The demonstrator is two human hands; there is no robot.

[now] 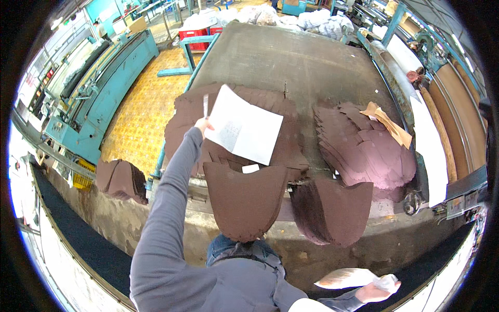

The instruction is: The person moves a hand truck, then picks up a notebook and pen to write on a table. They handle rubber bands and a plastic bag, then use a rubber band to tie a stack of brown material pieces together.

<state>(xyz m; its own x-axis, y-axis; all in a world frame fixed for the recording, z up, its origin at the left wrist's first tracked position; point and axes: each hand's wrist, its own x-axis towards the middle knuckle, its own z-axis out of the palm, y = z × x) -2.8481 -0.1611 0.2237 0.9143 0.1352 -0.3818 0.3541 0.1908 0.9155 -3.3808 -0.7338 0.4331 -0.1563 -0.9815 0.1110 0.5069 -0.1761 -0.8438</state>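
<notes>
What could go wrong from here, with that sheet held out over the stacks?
The white sheet is pinched only at one corner by the left hand, so it may slip or crease. The dark brown stack overhangs the table edge and might slide off if bumped. The right hand holds another loose piece low.

My view: a factory floor, teal machines (99, 99), worn cutting table (291, 57), stacked brown cut pieces (364, 151).

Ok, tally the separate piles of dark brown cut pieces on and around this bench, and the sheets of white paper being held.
Dark brown cut-piece piles: 5
White paper sheets: 2, one in the left hand, one in the right hand
Total: 7
</notes>
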